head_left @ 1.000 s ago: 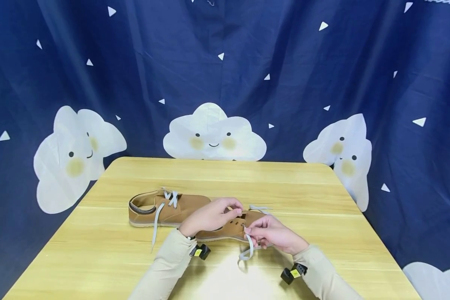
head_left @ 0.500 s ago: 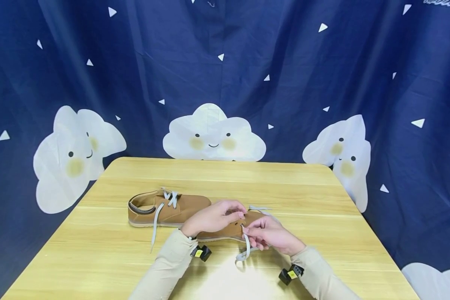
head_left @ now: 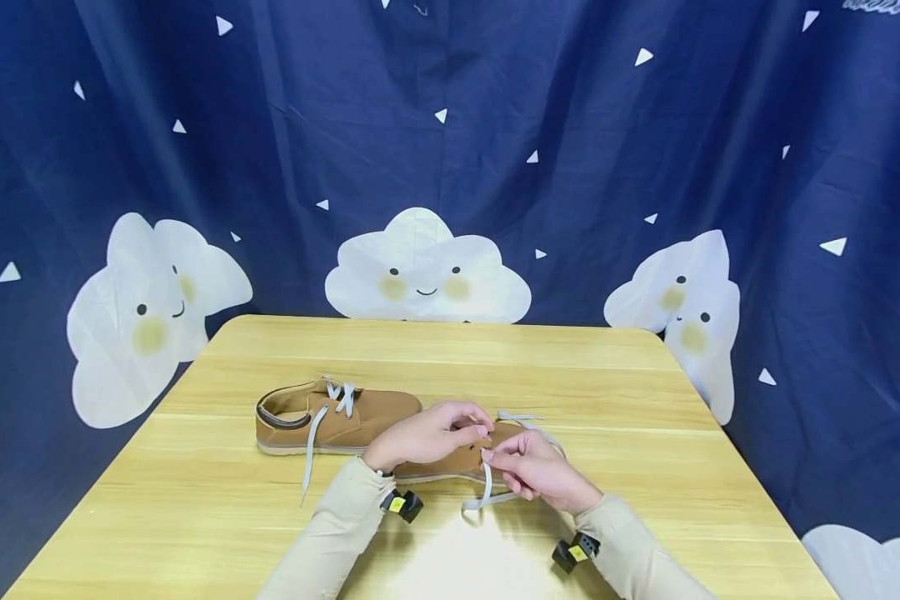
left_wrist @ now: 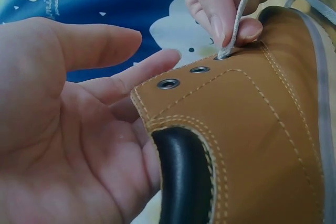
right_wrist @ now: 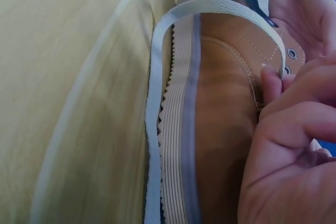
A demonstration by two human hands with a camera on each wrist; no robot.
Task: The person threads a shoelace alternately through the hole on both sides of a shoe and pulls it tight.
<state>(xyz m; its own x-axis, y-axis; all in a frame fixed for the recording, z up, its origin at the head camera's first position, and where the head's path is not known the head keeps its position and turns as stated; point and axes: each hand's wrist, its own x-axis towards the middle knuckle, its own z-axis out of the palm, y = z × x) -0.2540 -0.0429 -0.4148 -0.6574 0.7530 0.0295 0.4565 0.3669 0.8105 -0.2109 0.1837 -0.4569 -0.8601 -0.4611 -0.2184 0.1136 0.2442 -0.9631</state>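
A brown lace-up shoe (head_left: 453,461) lies on the table under both hands. My right hand (head_left: 543,475) pinches a pale shoelace (left_wrist: 240,19) right at one of its eyelets, and the lace's slack hangs down to the tabletop. In the left wrist view, two more metal eyelets (left_wrist: 168,84) show without lace. My left hand (head_left: 429,435) is at the shoe's opening, palm against the collar and fingers behind the eyelet flap (left_wrist: 178,72); its thumb stands apart from the leather. The right wrist view shows the lace (right_wrist: 153,103) running along the shoe's sole.
A matching brown shoe (head_left: 375,414) with crossed pale laces sits to the left, its toe close to my left hand. Another lace end (head_left: 521,416) lies beyond the worked shoe. Blue curtains (head_left: 450,167) with cloud prints surround the wooden table (head_left: 607,383).
My right hand has moved slightly left, still pinching the lace at the eyelet. The hanging lace slack has shifted left on the table. My left hand has hardly moved.
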